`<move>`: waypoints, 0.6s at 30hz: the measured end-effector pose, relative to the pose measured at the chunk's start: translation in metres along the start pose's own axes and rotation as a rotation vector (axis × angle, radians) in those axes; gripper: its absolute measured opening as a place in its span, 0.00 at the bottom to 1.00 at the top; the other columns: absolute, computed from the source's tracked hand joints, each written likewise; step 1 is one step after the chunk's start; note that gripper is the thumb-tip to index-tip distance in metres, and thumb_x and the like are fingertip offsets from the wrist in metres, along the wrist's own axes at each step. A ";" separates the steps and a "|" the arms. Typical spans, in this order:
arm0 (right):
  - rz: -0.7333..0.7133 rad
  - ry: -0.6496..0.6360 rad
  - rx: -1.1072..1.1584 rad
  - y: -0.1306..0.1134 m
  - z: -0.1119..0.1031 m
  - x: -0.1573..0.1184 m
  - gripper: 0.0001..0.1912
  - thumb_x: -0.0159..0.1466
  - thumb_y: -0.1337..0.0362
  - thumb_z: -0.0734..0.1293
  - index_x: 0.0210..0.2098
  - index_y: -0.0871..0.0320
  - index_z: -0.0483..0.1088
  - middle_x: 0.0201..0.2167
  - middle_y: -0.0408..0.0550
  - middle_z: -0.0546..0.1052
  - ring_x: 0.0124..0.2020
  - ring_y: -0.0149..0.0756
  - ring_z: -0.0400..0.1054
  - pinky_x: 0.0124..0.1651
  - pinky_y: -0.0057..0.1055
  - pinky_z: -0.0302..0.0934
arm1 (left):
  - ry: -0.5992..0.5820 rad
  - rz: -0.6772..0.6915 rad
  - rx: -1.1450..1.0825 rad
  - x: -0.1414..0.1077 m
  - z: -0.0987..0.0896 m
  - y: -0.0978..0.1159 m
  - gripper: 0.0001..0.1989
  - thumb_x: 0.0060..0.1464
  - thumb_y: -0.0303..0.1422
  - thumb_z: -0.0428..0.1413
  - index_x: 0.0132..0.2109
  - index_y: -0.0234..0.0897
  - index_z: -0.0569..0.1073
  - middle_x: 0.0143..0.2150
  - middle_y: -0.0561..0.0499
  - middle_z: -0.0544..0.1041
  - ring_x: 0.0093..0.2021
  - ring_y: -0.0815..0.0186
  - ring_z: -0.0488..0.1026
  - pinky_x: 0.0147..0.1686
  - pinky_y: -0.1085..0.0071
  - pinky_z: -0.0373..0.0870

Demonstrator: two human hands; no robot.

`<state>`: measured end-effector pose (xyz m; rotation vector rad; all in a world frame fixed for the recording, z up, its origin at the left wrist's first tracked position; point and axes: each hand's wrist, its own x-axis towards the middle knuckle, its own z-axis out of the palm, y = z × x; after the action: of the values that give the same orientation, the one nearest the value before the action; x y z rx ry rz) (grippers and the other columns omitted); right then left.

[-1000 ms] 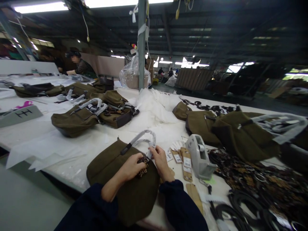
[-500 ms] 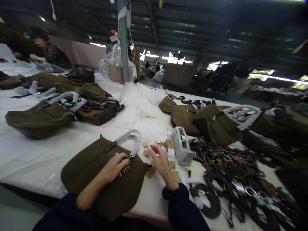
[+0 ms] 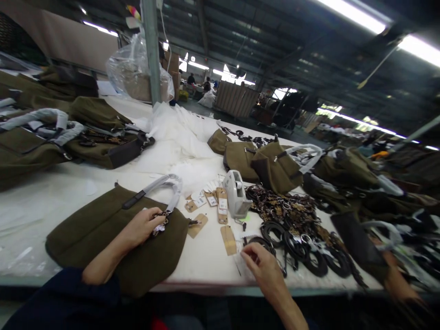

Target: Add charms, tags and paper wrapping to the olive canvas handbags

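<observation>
An olive bag with dark trim lies in front of me, its handle wrapped in clear plastic. My left hand rests on the bag, fingers closed on a leopard-print charm at the handle's base. Off to the right, my right hand is low over the table's front edge, thumb and fingertips pinched together. Whatever is between them is too small to make out. Just left of those fingertips lies a brown tag with thin strings. Another brown tag sits by the bag's side clip.
A white tape dispenser stands behind more tags. Right of it are a heap of leopard-print charms and coiled black straps. Olive bags line both sides. Another person's hand touches a bag at far right.
My right hand has left the bag's side and moved right and toward me. My left hand stays on the charm. The view has turned right, and another person's hand now shows.
</observation>
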<state>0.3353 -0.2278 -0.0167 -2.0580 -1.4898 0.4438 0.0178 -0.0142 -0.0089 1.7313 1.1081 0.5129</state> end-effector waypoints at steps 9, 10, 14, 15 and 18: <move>-0.046 0.056 -0.403 0.014 0.012 -0.017 0.04 0.60 0.66 0.66 0.29 0.54 0.67 0.31 0.45 0.72 0.32 0.38 0.68 0.33 0.33 0.58 | 0.070 0.111 0.063 -0.004 0.006 -0.005 0.18 0.56 0.48 0.51 0.30 0.38 0.70 0.25 0.54 0.70 0.25 0.66 0.67 0.26 0.73 0.61; -0.060 0.065 -0.425 0.015 0.013 -0.016 0.05 0.61 0.68 0.65 0.28 0.54 0.66 0.31 0.45 0.72 0.32 0.38 0.68 0.33 0.33 0.58 | 0.078 0.112 0.072 -0.005 0.006 -0.005 0.18 0.56 0.48 0.51 0.30 0.38 0.70 0.25 0.53 0.70 0.26 0.65 0.67 0.27 0.72 0.61; -0.072 0.065 -0.447 0.013 0.013 -0.018 0.07 0.61 0.71 0.64 0.28 0.54 0.66 0.30 0.45 0.72 0.31 0.37 0.68 0.33 0.32 0.59 | 0.088 0.096 0.026 -0.007 0.006 -0.002 0.20 0.54 0.51 0.53 0.30 0.37 0.70 0.25 0.54 0.70 0.25 0.65 0.67 0.26 0.72 0.61; -0.068 0.059 -0.448 0.012 0.013 -0.020 0.06 0.61 0.70 0.63 0.28 0.54 0.66 0.30 0.45 0.72 0.31 0.37 0.69 0.33 0.31 0.59 | 0.085 0.088 0.010 -0.008 0.006 -0.002 0.20 0.53 0.51 0.53 0.30 0.37 0.70 0.24 0.54 0.70 0.24 0.66 0.67 0.26 0.72 0.61; -0.060 0.049 -0.476 0.012 0.015 -0.028 0.02 0.62 0.67 0.64 0.32 0.55 0.66 0.33 0.46 0.72 0.35 0.39 0.69 0.35 0.32 0.60 | 0.090 0.084 0.025 -0.009 0.007 -0.002 0.21 0.52 0.52 0.52 0.31 0.36 0.70 0.23 0.55 0.68 0.23 0.66 0.66 0.24 0.73 0.60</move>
<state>0.3269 -0.2535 -0.0372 -2.3471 -1.7489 0.0083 0.0175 -0.0246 -0.0121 1.7967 1.1124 0.6366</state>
